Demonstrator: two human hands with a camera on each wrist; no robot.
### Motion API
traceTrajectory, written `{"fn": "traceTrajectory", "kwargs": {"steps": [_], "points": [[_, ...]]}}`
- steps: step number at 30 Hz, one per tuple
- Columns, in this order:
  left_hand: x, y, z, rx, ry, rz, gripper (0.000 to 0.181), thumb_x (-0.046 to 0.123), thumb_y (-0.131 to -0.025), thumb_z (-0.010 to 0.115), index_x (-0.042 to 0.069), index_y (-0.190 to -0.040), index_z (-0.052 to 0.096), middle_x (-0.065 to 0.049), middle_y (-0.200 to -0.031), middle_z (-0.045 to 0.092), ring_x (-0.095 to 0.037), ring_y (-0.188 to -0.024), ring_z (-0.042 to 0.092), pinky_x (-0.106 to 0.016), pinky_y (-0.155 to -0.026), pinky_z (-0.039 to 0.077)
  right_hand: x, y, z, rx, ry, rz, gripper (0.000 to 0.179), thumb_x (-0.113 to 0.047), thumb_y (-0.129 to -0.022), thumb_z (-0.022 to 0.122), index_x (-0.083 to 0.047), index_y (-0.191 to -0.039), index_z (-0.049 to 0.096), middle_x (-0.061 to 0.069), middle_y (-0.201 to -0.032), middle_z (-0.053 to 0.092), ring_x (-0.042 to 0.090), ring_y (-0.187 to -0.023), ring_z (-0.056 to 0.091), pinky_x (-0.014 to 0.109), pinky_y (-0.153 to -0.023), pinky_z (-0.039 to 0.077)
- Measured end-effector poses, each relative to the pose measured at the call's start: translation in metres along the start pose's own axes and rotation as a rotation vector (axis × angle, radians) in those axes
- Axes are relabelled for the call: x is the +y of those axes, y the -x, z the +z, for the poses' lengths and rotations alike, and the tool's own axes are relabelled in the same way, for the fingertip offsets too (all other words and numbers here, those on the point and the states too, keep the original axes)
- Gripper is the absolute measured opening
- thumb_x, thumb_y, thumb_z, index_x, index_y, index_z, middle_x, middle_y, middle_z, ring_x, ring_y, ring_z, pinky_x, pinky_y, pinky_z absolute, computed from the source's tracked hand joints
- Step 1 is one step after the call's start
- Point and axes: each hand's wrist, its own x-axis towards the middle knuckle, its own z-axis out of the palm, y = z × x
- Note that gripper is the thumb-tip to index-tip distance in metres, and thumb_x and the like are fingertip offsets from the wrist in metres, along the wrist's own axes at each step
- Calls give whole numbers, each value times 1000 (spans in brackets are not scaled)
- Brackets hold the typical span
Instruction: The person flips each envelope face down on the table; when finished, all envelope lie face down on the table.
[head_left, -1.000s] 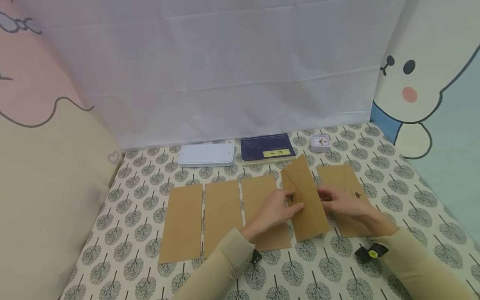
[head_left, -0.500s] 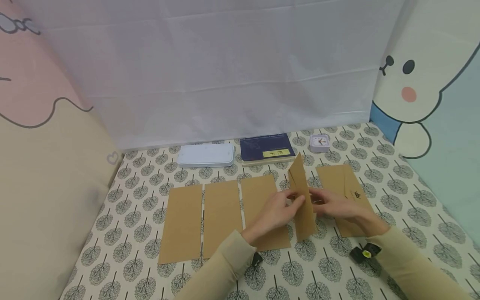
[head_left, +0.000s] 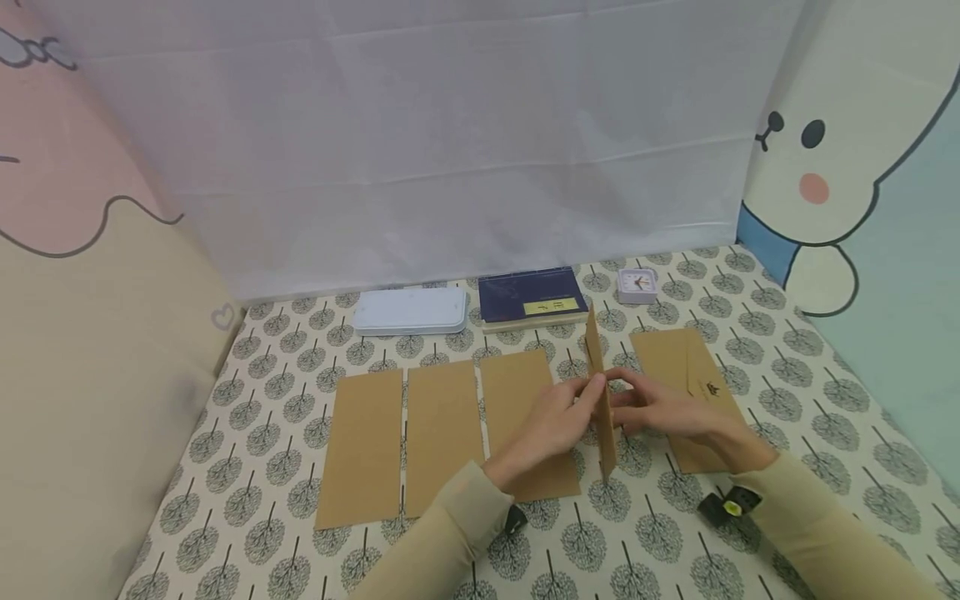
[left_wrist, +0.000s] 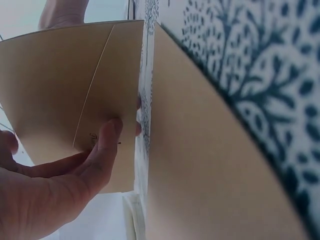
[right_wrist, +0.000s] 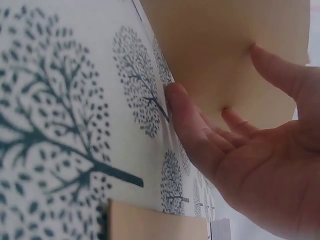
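Observation:
A brown kraft-paper envelope stands on its long edge between the two hands, seen nearly edge-on in the head view. My left hand grips it, thumb at the upper edge and fingers against the face with the flap and small black print, as the left wrist view shows. On the plain face, my right hand has its thumb and fingers on the paper, with a fingertip curled at the lower edge. Another envelope, flap side up, lies under the right wrist. Beside the left hand lies a plain-side-up envelope.
Two more plain-side-up envelopes, one in the middle and one at far left, continue the row. Along the back stand a white case, a dark blue book and a small lilac clock. The tablecloth has tree prints.
The envelope between my hands has turned from tilted, with its broad face showing, to upright on its edge. My right hand has shifted slightly left with it.

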Motion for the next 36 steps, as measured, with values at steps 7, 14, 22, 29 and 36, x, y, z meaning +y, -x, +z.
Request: {"fn": "traceTrajectory", "kwargs": {"steps": [7,14,22,29,36], "points": [[1,1,-1,40,20,45,59,51,-101,28,9,-127,60,3,-74,57,-11,-68,53,-27,-61,45,-3,-1,4,45,-11,2,61,-20,-93,63,-6,-141,28,30,-129,47,36,-108,57,46,-84,50],[4,4,-5,113,162,95,44,36,-102,39,5,-129,56,-3,-108,64,-9,-90,60,-23,-75,49,-1,0,3,105,44,-2,62,-19,-91,66,-5,-139,31,25,-118,53,34,-100,59,47,-79,51],[5,5,-11,155,323,114,42,23,-99,54,2,-135,49,-9,-107,64,-13,-83,66,-26,-65,54,0,4,-2,164,82,-3,65,-17,-87,71,-2,-138,32,24,-114,52,32,-95,58,45,-75,51],[3,6,-12,221,318,159,41,15,-93,63,2,-131,53,-6,-96,65,-11,-74,66,-25,-62,54,-2,9,-7,190,133,3,67,-18,-86,72,-2,-139,34,22,-111,52,32,-95,57,42,-78,47],[0,5,-12,290,228,132,39,10,-87,70,3,-124,59,-2,-85,66,-9,-68,64,-23,-57,53,-6,15,-11,212,211,-15,66,-19,-85,73,-2,-137,38,20,-109,53,32,-95,57,40,-78,45]]}}
